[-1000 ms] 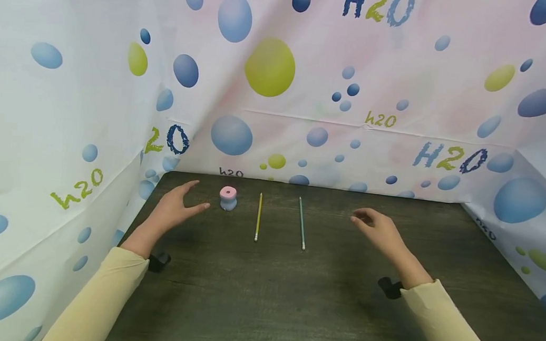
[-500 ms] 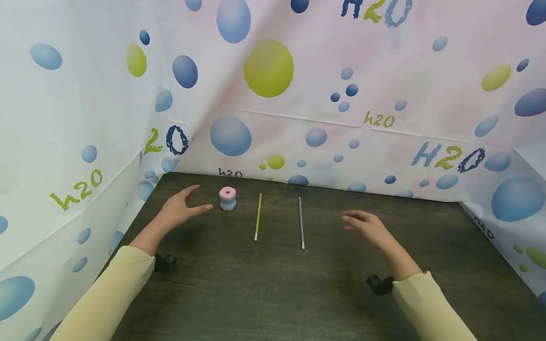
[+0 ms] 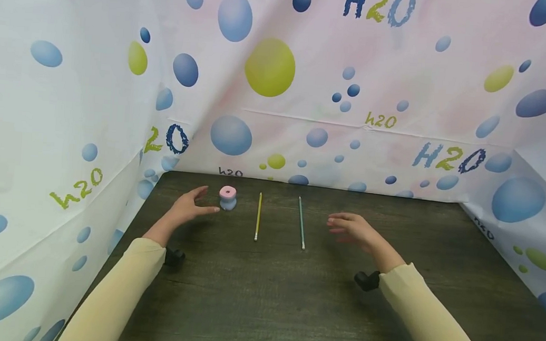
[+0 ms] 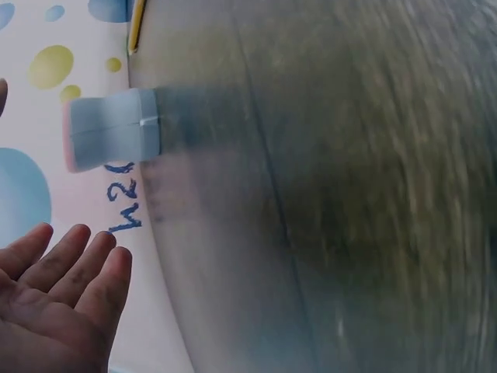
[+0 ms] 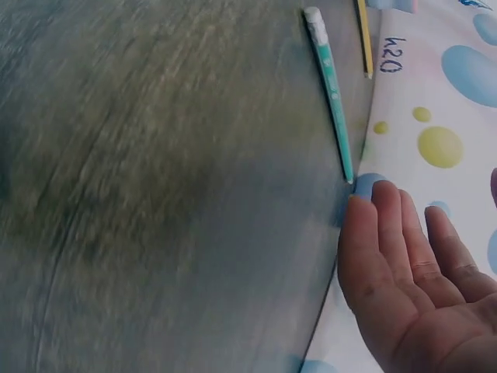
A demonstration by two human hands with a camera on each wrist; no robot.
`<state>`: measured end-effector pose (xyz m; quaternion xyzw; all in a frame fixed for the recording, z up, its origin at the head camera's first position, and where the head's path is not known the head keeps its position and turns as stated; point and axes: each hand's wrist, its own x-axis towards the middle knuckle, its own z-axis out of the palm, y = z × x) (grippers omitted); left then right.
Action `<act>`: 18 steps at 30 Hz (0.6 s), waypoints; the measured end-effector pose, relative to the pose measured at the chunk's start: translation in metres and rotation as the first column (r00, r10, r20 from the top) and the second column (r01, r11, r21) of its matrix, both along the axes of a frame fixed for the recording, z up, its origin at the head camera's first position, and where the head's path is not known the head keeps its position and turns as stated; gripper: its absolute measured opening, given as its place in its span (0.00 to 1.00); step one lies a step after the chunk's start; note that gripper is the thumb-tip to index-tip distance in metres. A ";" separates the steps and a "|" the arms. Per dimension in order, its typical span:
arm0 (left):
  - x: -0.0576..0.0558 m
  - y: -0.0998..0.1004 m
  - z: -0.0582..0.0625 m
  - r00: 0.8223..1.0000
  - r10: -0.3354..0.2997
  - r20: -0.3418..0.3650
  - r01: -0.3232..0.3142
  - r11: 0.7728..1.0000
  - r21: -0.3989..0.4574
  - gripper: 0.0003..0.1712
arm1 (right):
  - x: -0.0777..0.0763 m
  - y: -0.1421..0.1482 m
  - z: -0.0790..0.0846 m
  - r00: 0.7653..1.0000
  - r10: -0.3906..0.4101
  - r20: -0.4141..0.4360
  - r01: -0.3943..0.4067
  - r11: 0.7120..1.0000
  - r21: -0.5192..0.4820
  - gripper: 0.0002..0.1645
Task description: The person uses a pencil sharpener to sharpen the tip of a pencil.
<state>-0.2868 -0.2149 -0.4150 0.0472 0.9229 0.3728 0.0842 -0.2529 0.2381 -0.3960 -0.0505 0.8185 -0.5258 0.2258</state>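
A small waisted object with a pink top, a hole in it and a blue-grey body, much like a pencil sharpener (image 3: 228, 198), stands on the dark table. Left of it, my left hand (image 3: 187, 208) holds nothing, thumb and fingers spread, the thumb tip close to its side. In the left wrist view the sharpener-like object (image 4: 114, 130) is beyond the fingertips. A yellow pencil (image 3: 258, 217) and a teal pencil (image 3: 301, 223) lie apart, eraser ends toward me. To the right of the teal pencil (image 5: 332, 105), my right hand (image 3: 355, 232) hovers with fingers extended and nothing in it.
The dark wood-grain table (image 3: 264, 302) ends at a white backdrop (image 3: 308, 78) with blue and green dots, which rises at the back and both sides. A black wrist camera mount (image 3: 366, 281) sits below the right wrist, another (image 3: 174, 257) below the left.
Both hands have moved inward: the left to the right, toward the pink and blue object, the right leftward, toward the teal pencil, its fingers straightening. Pencils and object have stayed put.
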 end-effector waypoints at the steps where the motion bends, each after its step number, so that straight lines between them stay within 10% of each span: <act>1: -0.001 0.001 -0.002 1.000 0.002 0.002 -0.002 1.000 0.004 0.53 | -0.001 -0.002 -0.001 1.000 0.003 0.008 -0.003 1.000 0.001 0.35; 18: -0.018 0.022 -0.012 0.999 0.034 -0.006 -0.034 0.998 0.048 0.49 | -0.020 -0.032 -0.019 0.997 -0.006 0.075 0.004 1.000 0.029 0.36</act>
